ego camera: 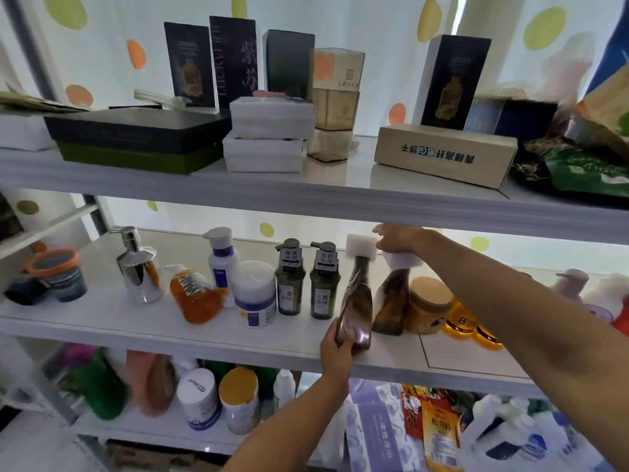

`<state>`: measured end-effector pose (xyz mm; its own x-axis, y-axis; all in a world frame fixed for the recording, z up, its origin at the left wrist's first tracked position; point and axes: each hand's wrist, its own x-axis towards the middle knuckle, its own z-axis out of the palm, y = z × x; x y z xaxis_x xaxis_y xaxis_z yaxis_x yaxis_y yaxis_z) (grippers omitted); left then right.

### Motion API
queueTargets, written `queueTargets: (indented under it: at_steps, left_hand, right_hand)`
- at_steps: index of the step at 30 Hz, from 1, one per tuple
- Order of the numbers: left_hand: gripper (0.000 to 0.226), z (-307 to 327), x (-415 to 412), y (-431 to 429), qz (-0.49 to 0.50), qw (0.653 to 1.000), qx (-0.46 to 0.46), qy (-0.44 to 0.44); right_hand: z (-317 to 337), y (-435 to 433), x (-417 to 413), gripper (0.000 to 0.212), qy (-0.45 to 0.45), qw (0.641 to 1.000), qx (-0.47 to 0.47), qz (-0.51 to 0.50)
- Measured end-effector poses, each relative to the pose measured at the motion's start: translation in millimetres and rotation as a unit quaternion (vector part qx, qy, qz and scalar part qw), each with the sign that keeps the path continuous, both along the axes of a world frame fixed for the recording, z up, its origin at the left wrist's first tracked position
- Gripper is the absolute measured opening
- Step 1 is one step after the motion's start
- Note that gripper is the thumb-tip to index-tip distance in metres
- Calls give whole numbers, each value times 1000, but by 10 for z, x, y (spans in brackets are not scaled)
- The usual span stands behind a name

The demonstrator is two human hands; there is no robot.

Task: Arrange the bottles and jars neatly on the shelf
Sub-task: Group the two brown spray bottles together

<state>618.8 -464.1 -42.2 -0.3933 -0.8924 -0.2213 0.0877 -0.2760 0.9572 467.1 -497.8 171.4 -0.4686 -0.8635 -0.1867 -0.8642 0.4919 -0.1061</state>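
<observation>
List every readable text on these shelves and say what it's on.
"紫苏": tall dark box.
"保湿滋润": tag on left green pump bottle.
"养护头皮": tag on right green pump bottle.
"三重净味": both bottles' front labels.
"8": amber bottle.
Cardboard box print, upside down, and lower-shelf packets: too blurred.

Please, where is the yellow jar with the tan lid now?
In the head view, the yellow jar stands on the middle shelf, right of centre, between the brown bottle under the right hand and the yellow bottles.
</observation>
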Motion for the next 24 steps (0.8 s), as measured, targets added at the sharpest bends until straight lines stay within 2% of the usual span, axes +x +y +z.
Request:
queueTargets:
  at_steps: [4, 10, 16, 22, 24]
  left_hand:
    - [39, 16, 31, -2, -12, 1000, -10, -1]
    - [40, -10, 68, -18, -22, 999, -22, 11]
    - [44, -45, 159, 25, -43, 998, -51, -1]
    - [46, -24, 196, -33, -49, 995, -72, -38]
    - [49, -45, 199, -66, -53, 994, -78, -58]
  right_hand:
    - [11, -59, 55, 61, 35, 999, 8, 22]
    - [11, -116, 108, 66, 44, 997, 32, 46]
    - [-41, -142, 84, 57, 65, 996, 47, 39]
    - [-28, -142, 41, 81, 48, 998, 22, 32]
    - [-15, -127, 60, 77, 55, 997, 30, 36]
